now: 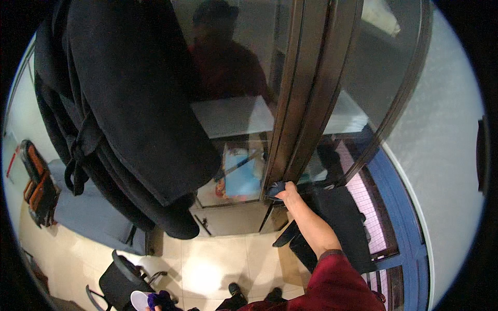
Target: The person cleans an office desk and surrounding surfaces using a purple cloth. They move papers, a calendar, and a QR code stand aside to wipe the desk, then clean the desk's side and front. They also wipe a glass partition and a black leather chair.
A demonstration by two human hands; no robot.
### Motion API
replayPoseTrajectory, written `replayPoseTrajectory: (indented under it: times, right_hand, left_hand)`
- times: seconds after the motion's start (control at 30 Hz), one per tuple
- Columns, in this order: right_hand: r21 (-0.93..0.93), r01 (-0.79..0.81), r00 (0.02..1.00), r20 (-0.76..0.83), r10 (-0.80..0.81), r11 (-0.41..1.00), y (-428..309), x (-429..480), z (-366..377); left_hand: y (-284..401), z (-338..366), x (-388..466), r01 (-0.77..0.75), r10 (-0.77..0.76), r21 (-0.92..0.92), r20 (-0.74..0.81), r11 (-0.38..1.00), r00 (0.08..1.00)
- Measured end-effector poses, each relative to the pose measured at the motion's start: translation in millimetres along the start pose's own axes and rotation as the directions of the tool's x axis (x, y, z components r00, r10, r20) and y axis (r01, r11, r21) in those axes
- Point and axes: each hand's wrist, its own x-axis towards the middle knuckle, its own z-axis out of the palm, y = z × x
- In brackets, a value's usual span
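Note:
My right hand [287, 191], at the end of a dark red sleeve, is closed around a dark cloth [276, 189] pressed to the lower part of the brown cabinet door frame [307, 97]. Low at the picture's bottom edge, my left hand [156, 308] is mostly cut off; it has a purple cloth [160, 299] and a white cup or tub [139, 300] at its fingers. Behind the glass door [237, 58], which mirrors a person, lie papers and a light blue item [243, 175].
A black coat [136, 97] hangs over the left of the cabinet. Below it stand a grey bench or bed [93, 210] and a black chair [120, 278]. Black fabric [338, 221] hangs beside the blue window frame [404, 217] on the right. My shoes are on the tiled floor [210, 264].

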Motion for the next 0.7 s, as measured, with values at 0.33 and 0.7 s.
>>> replayPoseTrajectory:
  times: [0.33, 0.7]
  right_hand:
    - [-0.325, 0.388, 0.891, 0.374, -0.259, 0.863, -49, -294, 277]
    - [-0.212, 0.574, -0.544, 0.624, -0.561, -0.791, -134, -468, 517]
  left_hand:
    - [-5, 116, 82, -0.022, 0.074, -0.172, 0.302, 0.985, 0.950]
    - [37, 155, 50, -0.212, 0.252, -0.246, 0.142, 0.946, 0.957]
